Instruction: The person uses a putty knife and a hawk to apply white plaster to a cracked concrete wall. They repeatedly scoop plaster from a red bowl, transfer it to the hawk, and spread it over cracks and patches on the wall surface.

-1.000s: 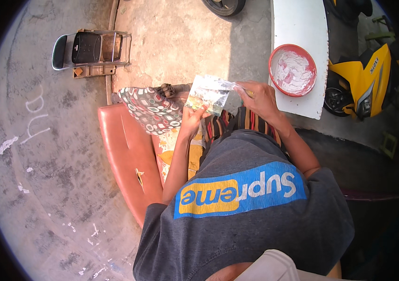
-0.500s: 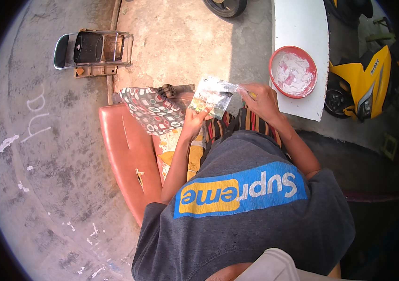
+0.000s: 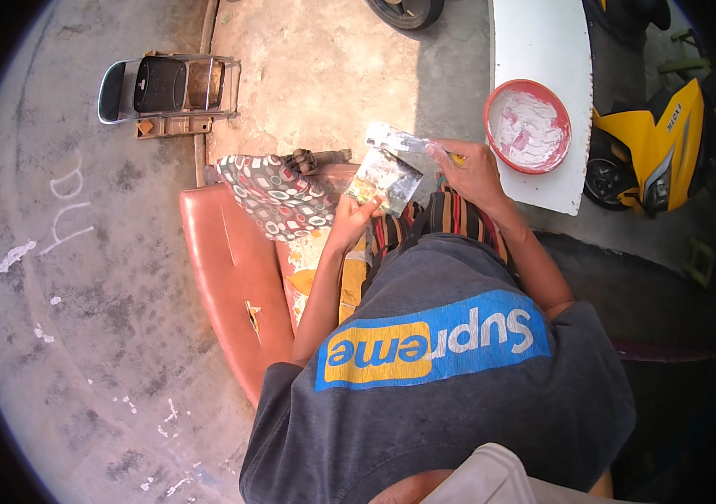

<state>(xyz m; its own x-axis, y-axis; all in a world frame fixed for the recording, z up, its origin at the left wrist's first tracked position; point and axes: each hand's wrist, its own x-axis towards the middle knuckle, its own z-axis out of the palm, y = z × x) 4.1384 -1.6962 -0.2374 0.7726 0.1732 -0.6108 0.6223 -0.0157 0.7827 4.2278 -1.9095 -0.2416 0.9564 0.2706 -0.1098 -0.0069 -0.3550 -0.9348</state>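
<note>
Square card (image 3: pixel 388 180), patchy white and dark

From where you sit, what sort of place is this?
Probably a home yard or porch, though I can't be sure: there's a stained concrete floor, a parked yellow motorbike at right, and a torn, padded seat.

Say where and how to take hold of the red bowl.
Pinch the red bowl by its left rim, probably best from the left: it sits at the left edge of the white board, so that side looks open. White paste coats the inside, making the rim likely the cleaner hold.
</note>
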